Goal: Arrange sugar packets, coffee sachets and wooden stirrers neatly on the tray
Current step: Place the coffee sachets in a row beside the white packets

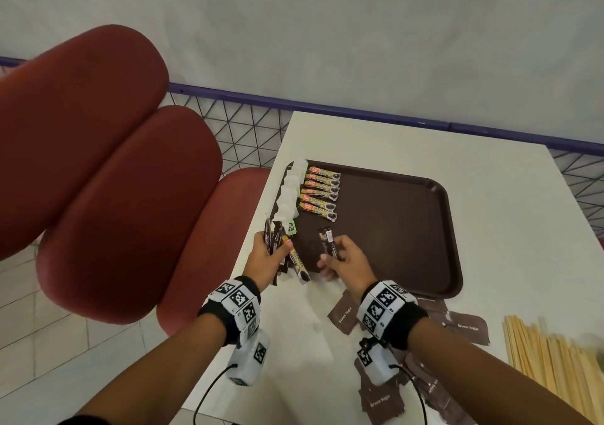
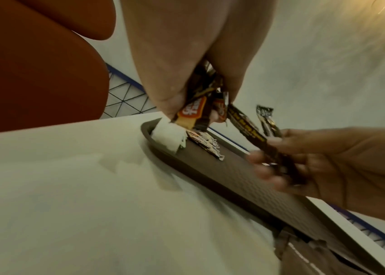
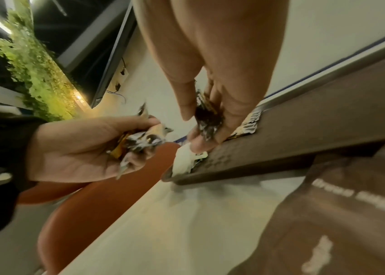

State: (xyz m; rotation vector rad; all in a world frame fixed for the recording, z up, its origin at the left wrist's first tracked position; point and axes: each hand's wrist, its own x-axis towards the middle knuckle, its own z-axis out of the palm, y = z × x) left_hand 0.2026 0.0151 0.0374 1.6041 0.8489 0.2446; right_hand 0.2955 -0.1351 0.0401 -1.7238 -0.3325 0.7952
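Coffee-sachet step under way: left hand (image 1: pixel 264 254) clutches a bundle of coffee sachets (image 1: pixel 283 251) just off the tray (image 1: pixel 408 228); right hand (image 1: pixel 343 259) pinches one sachet (image 1: pixel 327 241) above its near left part. Next, I judge, lay it below the row of sachets (image 1: pixel 321 192) (beside white packets (image 1: pixel 289 192)), parallel; brown sugar packets (image 1: pixel 343 315) and wooden stirrers (image 1: pixel 552 356) wait on the table (image 1: pixel 506 215).

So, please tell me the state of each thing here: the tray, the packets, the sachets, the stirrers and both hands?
tray: flat on table, mostly bare
white packets: lined along tray's left edge
coffee sachets in row: laid side by side on tray
left hand: grips bundle of sachets
right hand: pinches one sachet above tray
brown sugar packets: loose on table, off tray
wooden stirrers: piled on table, off tray
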